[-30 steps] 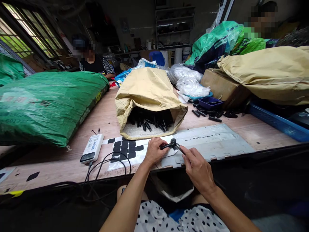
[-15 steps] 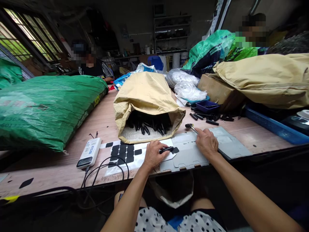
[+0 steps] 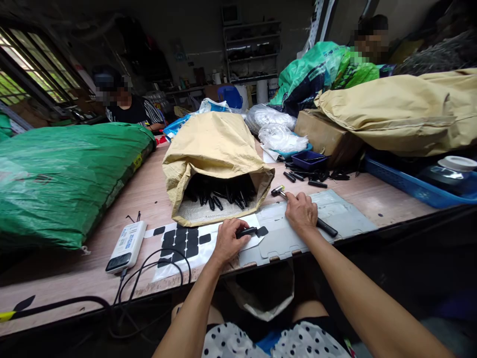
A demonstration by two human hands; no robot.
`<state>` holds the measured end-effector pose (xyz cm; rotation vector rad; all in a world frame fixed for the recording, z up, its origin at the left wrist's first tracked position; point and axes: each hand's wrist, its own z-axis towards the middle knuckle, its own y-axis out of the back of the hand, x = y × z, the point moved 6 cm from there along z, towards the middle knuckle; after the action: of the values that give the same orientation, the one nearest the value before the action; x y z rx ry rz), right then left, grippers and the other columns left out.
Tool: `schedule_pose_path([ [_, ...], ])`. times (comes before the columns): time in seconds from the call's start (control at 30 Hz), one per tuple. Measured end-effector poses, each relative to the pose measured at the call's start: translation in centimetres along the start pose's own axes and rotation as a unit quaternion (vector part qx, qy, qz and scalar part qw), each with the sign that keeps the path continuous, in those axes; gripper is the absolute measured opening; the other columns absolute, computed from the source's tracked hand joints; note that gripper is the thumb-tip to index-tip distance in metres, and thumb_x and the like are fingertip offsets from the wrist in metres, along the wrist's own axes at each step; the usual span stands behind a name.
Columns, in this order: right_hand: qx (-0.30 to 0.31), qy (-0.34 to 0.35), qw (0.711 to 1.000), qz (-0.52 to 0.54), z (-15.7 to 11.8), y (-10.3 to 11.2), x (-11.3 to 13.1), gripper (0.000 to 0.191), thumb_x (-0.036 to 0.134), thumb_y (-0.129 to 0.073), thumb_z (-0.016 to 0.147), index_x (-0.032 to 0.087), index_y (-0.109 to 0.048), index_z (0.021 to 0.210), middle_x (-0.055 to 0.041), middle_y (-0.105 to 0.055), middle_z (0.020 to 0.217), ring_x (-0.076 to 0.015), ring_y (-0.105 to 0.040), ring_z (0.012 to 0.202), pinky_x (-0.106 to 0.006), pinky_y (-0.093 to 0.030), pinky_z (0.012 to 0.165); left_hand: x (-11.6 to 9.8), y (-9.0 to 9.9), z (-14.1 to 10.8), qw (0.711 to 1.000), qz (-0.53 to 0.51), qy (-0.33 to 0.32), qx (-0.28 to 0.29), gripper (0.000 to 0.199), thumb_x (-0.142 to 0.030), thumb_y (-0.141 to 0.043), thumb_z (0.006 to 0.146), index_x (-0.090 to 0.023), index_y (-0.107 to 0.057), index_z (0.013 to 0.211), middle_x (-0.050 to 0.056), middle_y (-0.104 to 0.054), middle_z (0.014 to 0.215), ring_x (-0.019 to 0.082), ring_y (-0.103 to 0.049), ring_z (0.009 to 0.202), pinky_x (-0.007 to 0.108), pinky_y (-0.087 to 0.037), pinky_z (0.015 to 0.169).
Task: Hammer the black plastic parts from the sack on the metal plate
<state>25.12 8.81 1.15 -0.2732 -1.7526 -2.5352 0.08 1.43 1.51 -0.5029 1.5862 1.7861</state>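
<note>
Near the front edge, my left hand (image 3: 229, 240) is closed on a small black cylindrical piece (image 3: 246, 232), beside one black square sticker (image 3: 262, 231). My right hand (image 3: 301, 211) grips a small hammer; its head (image 3: 278, 190) points left and its black handle (image 3: 327, 227) sticks out to the right, over a grey board (image 3: 290, 237). Left of my left hand lies a white sheet (image 3: 210, 253) with rows of black square stickers (image 3: 181, 242). Behind it an open beige sack (image 3: 219, 144) holds many black pieces (image 3: 217, 202).
A white power bank (image 3: 126, 243) with cables and a large green sack (image 3: 70, 179) are at the left. At the right are loose black pieces (image 3: 317, 184), a purple tray (image 3: 308, 160), a cardboard box (image 3: 324, 134) and a blue tray (image 3: 410, 186). Two people sit beyond.
The view has shifted, so the table's contents appear further left. The hammer has turned in my right hand, with more of its black handle showing. My left hand still holds the black piece.
</note>
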Motion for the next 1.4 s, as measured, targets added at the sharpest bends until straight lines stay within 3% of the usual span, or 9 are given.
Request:
schedule_pose_path([
  [0.2, 0.007, 0.004, 1.000, -0.010, 0.0, 0.3, 0.2, 0.037, 0.027, -0.042, 0.100, 0.027, -0.064, 0.130, -0.0117, -0.058, 0.110, -0.0251, -0.047, 0.101, -0.035, -0.028, 0.077, -3.8, 0.9, -2.6, 0.995, -0.091, 0.009, 0.027, 0.018, -0.024, -0.069, 0.077, -0.025, -0.070, 0.094, 0.004, -0.069, 0.102, 0.026, -0.057, 0.104, 0.040, -0.043, 0.097],
  [0.33, 0.012, 0.004, 1.000, -0.018, 0.0, 0.2, 0.2, 0.036, 0.028, -0.042, 0.101, 0.026, -0.062, 0.131, -0.0125, -0.057, 0.112, -0.0261, -0.047, 0.103, -0.035, -0.028, 0.077, -6.7, -4.3, -8.8, 0.947, -0.218, 0.036, 0.233, 0.021, -0.029, -0.073, 0.078, -0.025, -0.073, 0.099, 0.003, -0.071, 0.095, 0.021, -0.061, 0.090, 0.032, -0.047, 0.083],
  [0.43, 0.012, 0.004, 1.000, -0.019, 0.0, 0.1, 0.3, 0.036, 0.029, -0.042, 0.100, 0.026, -0.062, 0.130, -0.0127, -0.057, 0.112, -0.0266, -0.046, 0.104, -0.035, -0.028, 0.078, -3.8, -10.6, -12.9, 0.904, -0.263, 0.166, 0.295, 0.027, -0.023, -0.080, 0.063, -0.021, -0.072, 0.089, -0.001, -0.065, 0.078, 0.016, -0.055, 0.074, 0.027, -0.042, 0.067],
  [0.63, 0.007, 0.003, 1.000, -0.009, 0.0, 0.2, 0.3, 0.035, 0.028, -0.045, 0.098, 0.024, -0.063, 0.128, -0.0136, -0.057, 0.111, -0.0267, -0.046, 0.104, -0.035, -0.029, 0.078, 5.4, -16.6, -14.3, 0.843, -0.260, 0.449, 0.142, 0.033, -0.042, -0.077, 0.067, -0.017, -0.072, 0.088, -0.001, -0.058, 0.061, 0.017, -0.056, 0.063, 0.031, -0.044, 0.063],
  [0.8, -0.004, 0.007, 1.000, -0.005, -0.2, 0.2, 0.3, 0.036, 0.028, -0.044, 0.098, 0.023, -0.063, 0.128, -0.0134, -0.057, 0.110, -0.0266, -0.047, 0.102, -0.036, -0.028, 0.077, 1.2, -11.0, -11.7, 0.911, -0.119, 0.317, 0.236, 0.046, -0.044, -0.083, 0.063, -0.021, -0.076, 0.102, 0.003, -0.071, 0.076, 0.022, -0.066, 0.075, 0.032, -0.050, 0.068],
  [0.9, -0.011, 0.012, 1.000, -0.007, -0.2, 0.1, 0.3, 0.036, 0.028, -0.043, 0.099, 0.022, -0.063, 0.129, -0.0137, -0.057, 0.110, -0.0269, -0.047, 0.101, -0.036, -0.027, 0.076, -3.4, -6.9, -9.1, 0.892, -0.188, 0.217, 0.348, 0.040, -0.054, -0.074, 0.075, -0.019, -0.077, 0.095, 0.005, -0.075, 0.079, 0.019, -0.066, 0.067, 0.028, -0.047, 0.058],
  [1.07, -0.010, 0.015, 1.000, -0.013, -0.1, 0.0, 0.3, 0.035, 0.028, -0.042, 0.099, 0.021, -0.063, 0.127, -0.0138, -0.057, 0.109, -0.0270, -0.048, 0.101, -0.036, -0.026, 0.075, 0.1, 4.1, 1.9, 0.970, -0.135, 0.197, -0.050, 0.034, -0.048, -0.061, 0.089, -0.019, -0.075, 0.100, 0.008, -0.077, 0.093, 0.019, -0.069, 0.078, 0.027, -0.052, 0.067],
  [1.13, -0.010, 0.013, 1.000, -0.017, -0.1, 0.0, 0.3, 0.034, 0.028, -0.044, 0.099, 0.021, -0.063, 0.126, -0.0137, -0.057, 0.109, -0.0271, -0.048, 0.101, -0.036, -0.027, 0.075, 3.6, 8.0, 4.6, 0.945, 0.025, 0.256, -0.201, 0.029, -0.039, -0.058, 0.092, -0.019, -0.075, 0.105, 0.008, -0.078, 0.099, 0.021, -0.071, 0.088, 0.029, -0.054, 0.077],
  [1.4, -0.002, 0.003, 1.000, -0.024, 0.1, 0.1, 0.4, 0.029, 0.028, -0.048, 0.097, 0.020, -0.064, 0.120, -0.0133, -0.058, 0.109, -0.0269, -0.049, 0.102, -0.035, -0.030, 0.077, 10.2, 11.2, 8.3, 0.896, 0.159, 0.346, -0.229, 0.026, -0.027, -0.063, 0.086, -0.011, -0.077, 0.099, 0.025, -0.075, 0.109, 0.038, -0.069, 0.110, 0.043, -0.053, 0.090],
])
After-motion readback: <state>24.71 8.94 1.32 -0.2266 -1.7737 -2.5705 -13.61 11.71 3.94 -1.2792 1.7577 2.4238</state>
